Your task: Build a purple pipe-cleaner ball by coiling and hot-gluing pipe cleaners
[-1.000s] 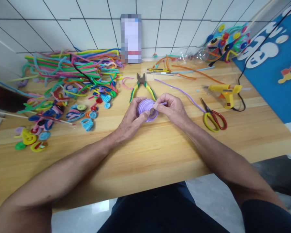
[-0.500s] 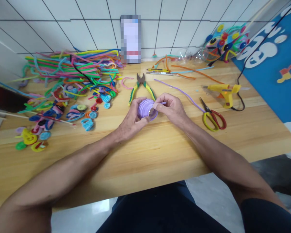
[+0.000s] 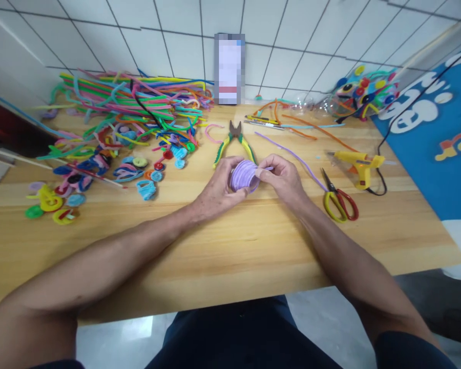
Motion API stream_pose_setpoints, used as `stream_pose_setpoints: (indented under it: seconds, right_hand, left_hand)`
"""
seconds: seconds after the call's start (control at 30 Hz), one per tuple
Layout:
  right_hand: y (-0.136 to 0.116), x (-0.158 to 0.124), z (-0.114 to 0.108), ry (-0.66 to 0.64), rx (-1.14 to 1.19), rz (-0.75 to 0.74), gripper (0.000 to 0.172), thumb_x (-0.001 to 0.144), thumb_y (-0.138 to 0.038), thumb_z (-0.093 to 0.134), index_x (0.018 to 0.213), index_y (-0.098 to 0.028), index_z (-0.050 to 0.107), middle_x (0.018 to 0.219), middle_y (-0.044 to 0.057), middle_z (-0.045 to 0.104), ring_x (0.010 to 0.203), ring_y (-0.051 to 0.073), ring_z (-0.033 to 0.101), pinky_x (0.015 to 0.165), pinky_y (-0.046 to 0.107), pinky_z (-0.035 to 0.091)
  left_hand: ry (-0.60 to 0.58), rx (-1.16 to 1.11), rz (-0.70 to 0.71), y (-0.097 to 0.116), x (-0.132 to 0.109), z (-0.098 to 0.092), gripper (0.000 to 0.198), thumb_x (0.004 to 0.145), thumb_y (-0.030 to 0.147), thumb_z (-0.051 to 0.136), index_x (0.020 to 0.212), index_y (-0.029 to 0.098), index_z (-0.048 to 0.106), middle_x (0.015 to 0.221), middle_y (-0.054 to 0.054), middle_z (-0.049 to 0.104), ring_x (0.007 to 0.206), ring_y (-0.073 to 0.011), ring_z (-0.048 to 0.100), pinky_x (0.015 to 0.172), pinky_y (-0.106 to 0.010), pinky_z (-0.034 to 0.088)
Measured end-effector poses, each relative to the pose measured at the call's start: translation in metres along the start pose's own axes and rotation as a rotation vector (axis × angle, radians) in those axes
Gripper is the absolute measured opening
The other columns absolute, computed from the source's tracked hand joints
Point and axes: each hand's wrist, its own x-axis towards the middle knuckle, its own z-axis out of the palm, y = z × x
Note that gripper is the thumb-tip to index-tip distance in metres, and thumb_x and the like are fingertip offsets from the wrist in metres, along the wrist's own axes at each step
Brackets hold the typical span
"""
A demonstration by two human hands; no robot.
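Observation:
A coil of purple pipe cleaner [image 3: 243, 175], wound in rings into a hollow round shape, is held over the middle of the table. My left hand [image 3: 223, 187] wraps round its left side, thumb below and fingers above. At the coil's right rim my right hand [image 3: 280, 177] pinches the pipe cleaner's end, and a short tip sticks out past the fingers. Just behind the coil lie pliers [image 3: 236, 141] with green and yellow handles, jaws pointing away. A loose purple pipe cleaner [image 3: 292, 154] stretches from behind my right hand towards the scissors [image 3: 337, 200].
A yellow glue gun [image 3: 359, 164] with a black cord lies at the right. Bundled pipe cleaners [image 3: 115, 97] and several small coiled pieces [image 3: 146, 189] cover the left side. A phone [image 3: 229, 69] leans on the tiled wall. A decorated clear bottle [image 3: 369, 95] lies at back right.
The view has tilted and shifted, so the table's things appear moved. The coil has turned a little, its opening now facing more to the right. Both hands keep their hold.

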Motion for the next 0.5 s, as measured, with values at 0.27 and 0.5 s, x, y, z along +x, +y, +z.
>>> stream_pose_setpoints:
  seconds: [0.27, 0.5]
  right_hand:
    - [0.005, 0.002, -0.003, 0.006, -0.012, 0.022, 0.025, 0.069, -0.038, 0.087, 0.077, -0.025, 0.068, 0.071, -0.004, 0.066, 0.066, 0.015, 0.058, 0.067, 0.03, 0.05]
    - [0.011, 0.001, -0.009, -0.023, -0.058, 0.01, 0.032, 0.069, -0.045, 0.09, 0.081, -0.026, 0.067, 0.078, -0.003, 0.067, 0.074, 0.017, 0.06, 0.072, 0.031, 0.05]
  left_hand:
    - [0.087, 0.007, 0.053, 0.003, 0.001, 0.01, 0.062, 0.083, 0.026, 0.075, 0.14, 0.02, 0.051, 0.138, -0.016, 0.063, 0.131, -0.0323, 0.065, 0.116, -0.053, 0.055]
    - [0.181, 0.16, 0.149, -0.001, -0.001, 0.018, 0.071, 0.079, 0.017, 0.075, 0.144, 0.021, 0.048, 0.144, -0.017, 0.062, 0.143, -0.0358, 0.06, 0.12, -0.056, 0.053]
